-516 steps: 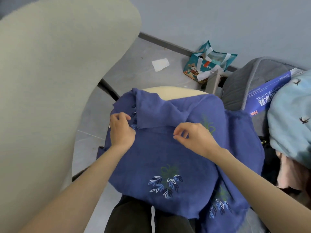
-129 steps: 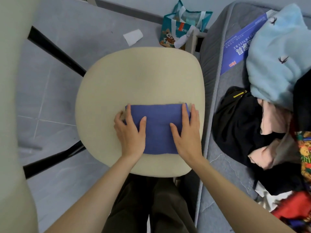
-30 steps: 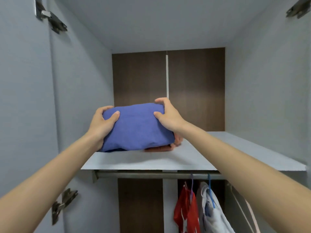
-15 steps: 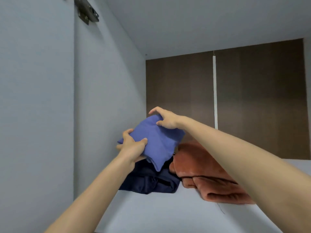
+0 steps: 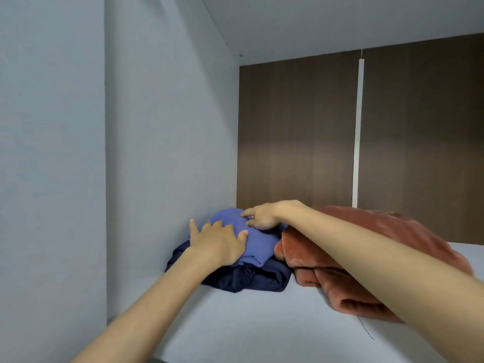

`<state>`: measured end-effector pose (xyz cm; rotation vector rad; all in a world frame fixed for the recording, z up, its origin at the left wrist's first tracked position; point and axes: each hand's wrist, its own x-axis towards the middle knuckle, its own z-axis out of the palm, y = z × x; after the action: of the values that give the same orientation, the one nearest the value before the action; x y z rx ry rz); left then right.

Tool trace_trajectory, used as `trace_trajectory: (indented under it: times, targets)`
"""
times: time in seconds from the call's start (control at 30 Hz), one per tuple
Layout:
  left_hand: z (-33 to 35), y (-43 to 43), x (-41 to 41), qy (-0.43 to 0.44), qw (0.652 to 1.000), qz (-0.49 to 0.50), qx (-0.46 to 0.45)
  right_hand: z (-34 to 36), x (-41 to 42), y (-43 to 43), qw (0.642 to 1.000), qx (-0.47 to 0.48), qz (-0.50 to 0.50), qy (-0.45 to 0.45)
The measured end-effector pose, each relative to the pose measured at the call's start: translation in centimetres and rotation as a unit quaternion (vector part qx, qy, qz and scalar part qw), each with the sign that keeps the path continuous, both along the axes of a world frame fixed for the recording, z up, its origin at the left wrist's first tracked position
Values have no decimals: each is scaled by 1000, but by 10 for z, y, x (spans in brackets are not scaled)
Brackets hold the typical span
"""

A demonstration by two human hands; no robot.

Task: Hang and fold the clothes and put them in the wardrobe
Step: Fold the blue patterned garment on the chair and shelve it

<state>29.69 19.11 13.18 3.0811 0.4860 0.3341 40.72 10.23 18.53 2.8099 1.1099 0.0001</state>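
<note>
Head cam, only one view, looking into the upper wardrobe compartment. Folded blue shirt (image 5: 258, 244) sits on top of a dark navy garment (image 5: 246, 280), back in the left rear corner of the shelf (image 5: 248, 323). As far as I can tell, its long axis runs roughly front to back, tipped a little toward the left wall (image 5: 167, 153), with a rounded fold edge facing the front.

Left hand (image 5: 220, 242) lies flat on the near left part of the shirt, fingers spread wide and pressing down. Right hand (image 5: 262, 216) rests on the far top of it, forefinger stretched out to the left. The other fingers are bent down into the cloth, and I can't tell if they're pinching anything.

Edge-wise, the stack sits just beside the left wall and near the brown back panel (image 5: 296, 132). On its right, a rust-coloured blanket (image 5: 327, 273) touches both garments, with the right forearm crossing above it. Open room is the bare shelf in front of the stack and plenty of height above it.
</note>
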Motion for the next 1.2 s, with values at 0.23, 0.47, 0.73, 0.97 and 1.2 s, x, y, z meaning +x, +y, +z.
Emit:
trace_trajectory:
  times: [0.23,0.47,0.73,0.97,1.2]
  targets:
    - [13,-4,-25,-188,980,-35,-60,18,-38,-45,980,180,49,-71]
    - [19,-46,-83,-288,944,-117,-112,9,-108,-132,929,344,60,-124]
    - [3,-122,-169,-305,913,-174,-206,-21,-214,-237,899,422,7,-118]
    - [1,-169,-242,-287,902,-237,-219,-37,-305,-295,875,465,-63,-118]
    - [-19,-193,-320,-277,867,-333,-247,-70,-414,-321,860,474,-136,-129]
